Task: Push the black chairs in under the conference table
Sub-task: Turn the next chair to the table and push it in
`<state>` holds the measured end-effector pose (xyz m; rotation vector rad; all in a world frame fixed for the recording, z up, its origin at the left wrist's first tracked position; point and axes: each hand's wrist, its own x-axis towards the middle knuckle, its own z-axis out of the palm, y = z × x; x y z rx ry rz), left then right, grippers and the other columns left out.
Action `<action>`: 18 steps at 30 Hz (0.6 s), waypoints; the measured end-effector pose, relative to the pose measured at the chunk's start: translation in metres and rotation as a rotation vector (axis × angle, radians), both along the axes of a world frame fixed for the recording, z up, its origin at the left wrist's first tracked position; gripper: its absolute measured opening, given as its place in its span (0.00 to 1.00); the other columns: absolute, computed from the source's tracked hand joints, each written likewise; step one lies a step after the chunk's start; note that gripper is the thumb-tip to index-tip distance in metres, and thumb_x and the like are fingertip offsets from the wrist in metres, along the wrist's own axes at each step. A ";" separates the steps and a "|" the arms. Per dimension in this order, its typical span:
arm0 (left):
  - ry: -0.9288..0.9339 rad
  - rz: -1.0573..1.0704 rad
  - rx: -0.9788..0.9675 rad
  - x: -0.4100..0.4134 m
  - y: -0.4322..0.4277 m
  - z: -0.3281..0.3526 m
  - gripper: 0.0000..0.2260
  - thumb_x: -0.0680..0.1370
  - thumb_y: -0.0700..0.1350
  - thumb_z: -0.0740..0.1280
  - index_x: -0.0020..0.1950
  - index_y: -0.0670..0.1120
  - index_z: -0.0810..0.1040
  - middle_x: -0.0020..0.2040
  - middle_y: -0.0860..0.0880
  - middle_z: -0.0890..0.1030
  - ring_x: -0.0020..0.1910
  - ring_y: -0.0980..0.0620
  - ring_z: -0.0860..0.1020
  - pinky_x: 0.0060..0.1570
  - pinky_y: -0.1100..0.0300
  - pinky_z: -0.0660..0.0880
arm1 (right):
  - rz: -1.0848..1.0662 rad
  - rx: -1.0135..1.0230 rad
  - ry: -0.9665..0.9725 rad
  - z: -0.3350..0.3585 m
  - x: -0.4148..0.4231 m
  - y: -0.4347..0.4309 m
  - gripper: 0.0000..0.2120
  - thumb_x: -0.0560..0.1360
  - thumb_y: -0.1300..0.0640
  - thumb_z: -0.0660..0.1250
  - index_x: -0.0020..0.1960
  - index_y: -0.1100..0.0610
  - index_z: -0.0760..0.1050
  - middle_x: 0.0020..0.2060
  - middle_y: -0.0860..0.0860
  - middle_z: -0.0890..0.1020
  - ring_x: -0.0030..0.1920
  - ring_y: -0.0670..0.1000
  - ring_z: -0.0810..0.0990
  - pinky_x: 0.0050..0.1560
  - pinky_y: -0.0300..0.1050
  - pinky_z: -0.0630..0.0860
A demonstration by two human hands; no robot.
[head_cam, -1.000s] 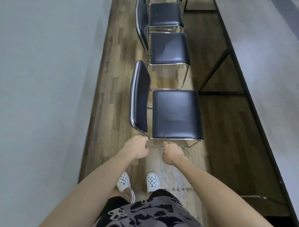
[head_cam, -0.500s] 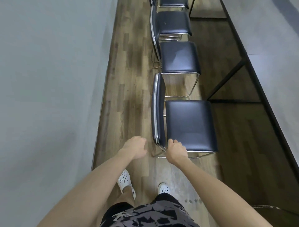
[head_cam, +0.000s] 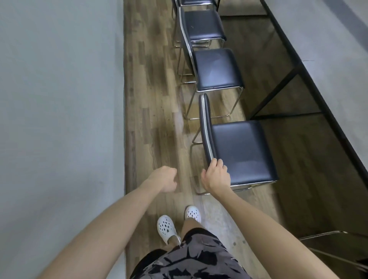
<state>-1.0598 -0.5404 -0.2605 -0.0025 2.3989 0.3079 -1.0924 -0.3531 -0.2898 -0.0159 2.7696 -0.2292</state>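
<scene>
A wood-plank floor (head_cam: 151, 111) runs as a narrow aisle between a plain grey wall (head_cam: 59, 99), off behind the nearest chair (head_cam: 241, 151), and the conference table (head_cam: 318, 39), which lies on the chair's seat side with a grey top and a black edge. The floor beneath the table is in deep shadow, and a strip of that shadowed floor shows between the chair's seat and the table edge. Whether the seat front reaches under the top cannot be told from this angle. The table's black frame (head_cam: 274, 92) comes down to the floor just beyond the chair. The second chair (head_cam: 217, 67) stands just beyond the nearest chair in the same line, the third chair (head_cam: 201, 23) past that, and a fourth chair (head_cam: 193, 1) is cut off by the top edge. Part of the chair's chrome base is hidden by the right hand (head_cam: 216, 177), whose fingers (head_cam: 216, 164) wrap over the near end of the backrest and grip it. The left hand (head_cam: 164, 179) hangs over the bare floor on the chair's wall side, apart from it, fingers curled toward the palm and holding nothing. Nearer than the chair are two white clogs (head_cam: 166, 228) and patterned shorts (head_cam: 189, 260). A chrome tube (head_cam: 328, 236) lies near the corner on the table side, mostly out of view.
</scene>
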 end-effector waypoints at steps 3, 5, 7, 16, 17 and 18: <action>0.000 -0.020 0.011 -0.014 -0.007 0.001 0.16 0.78 0.48 0.62 0.64 0.44 0.73 0.62 0.43 0.76 0.58 0.42 0.77 0.50 0.53 0.74 | -0.033 0.029 -0.012 -0.003 -0.010 -0.007 0.18 0.76 0.51 0.58 0.61 0.61 0.64 0.57 0.56 0.70 0.56 0.59 0.73 0.49 0.52 0.73; 0.009 -0.033 0.027 -0.028 -0.010 0.000 0.15 0.78 0.47 0.62 0.62 0.44 0.74 0.60 0.44 0.76 0.56 0.43 0.77 0.48 0.53 0.74 | -0.051 0.051 -0.029 -0.007 -0.018 -0.011 0.21 0.76 0.50 0.59 0.64 0.61 0.63 0.58 0.56 0.70 0.56 0.58 0.72 0.49 0.52 0.73; 0.020 -0.053 0.031 -0.043 -0.013 0.000 0.14 0.77 0.46 0.62 0.61 0.45 0.74 0.58 0.45 0.76 0.56 0.43 0.76 0.47 0.54 0.74 | -0.084 0.054 -0.057 -0.009 -0.028 -0.015 0.23 0.76 0.51 0.60 0.65 0.61 0.63 0.58 0.56 0.70 0.57 0.58 0.73 0.50 0.52 0.73; 0.041 -0.175 0.053 -0.139 -0.009 -0.006 0.15 0.75 0.45 0.62 0.62 0.45 0.73 0.59 0.45 0.76 0.59 0.42 0.76 0.56 0.49 0.76 | -0.095 0.106 -0.151 -0.027 -0.069 -0.018 0.28 0.76 0.54 0.60 0.71 0.62 0.57 0.60 0.55 0.72 0.56 0.57 0.76 0.51 0.49 0.73; 0.042 -0.194 0.051 -0.152 -0.007 -0.008 0.15 0.76 0.45 0.62 0.62 0.45 0.73 0.60 0.44 0.76 0.59 0.42 0.76 0.56 0.49 0.75 | -0.076 0.127 -0.146 -0.029 -0.071 -0.016 0.30 0.76 0.55 0.59 0.74 0.64 0.53 0.62 0.56 0.72 0.58 0.57 0.76 0.53 0.49 0.74; 0.046 -0.206 0.053 -0.165 -0.005 -0.010 0.15 0.76 0.45 0.61 0.62 0.45 0.73 0.60 0.45 0.76 0.59 0.42 0.76 0.56 0.49 0.75 | -0.058 0.140 -0.144 -0.031 -0.074 -0.014 0.32 0.77 0.56 0.59 0.76 0.65 0.50 0.63 0.56 0.71 0.59 0.57 0.76 0.55 0.48 0.73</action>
